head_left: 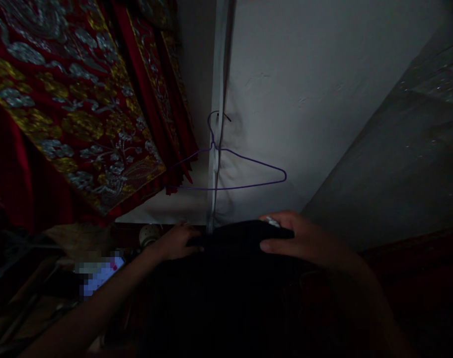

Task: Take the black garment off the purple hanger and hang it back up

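A black garment (234,268) hangs spread between my hands; its exact kind is lost in the dark. My left hand (180,242) grips its upper left edge, thumb on the near side. At the upper right edge, my right hand (289,236) pinches the cloth between thumb and fingers, and a small pale bit (273,222) shows by the fingers. Just above the cloth, a thin purple wire hanger (251,187) hangs bare by its hook against the wall, beside a pale vertical strip (221,74).
A red cloth with gold and silver embroidery (81,124) hangs at the left. Below it a lit screen, partly pixelated, (100,278) glows among dim clutter. Behind stands a pale wall (304,99), with a greyish, glinting sheet-like surface (405,149) at the right.
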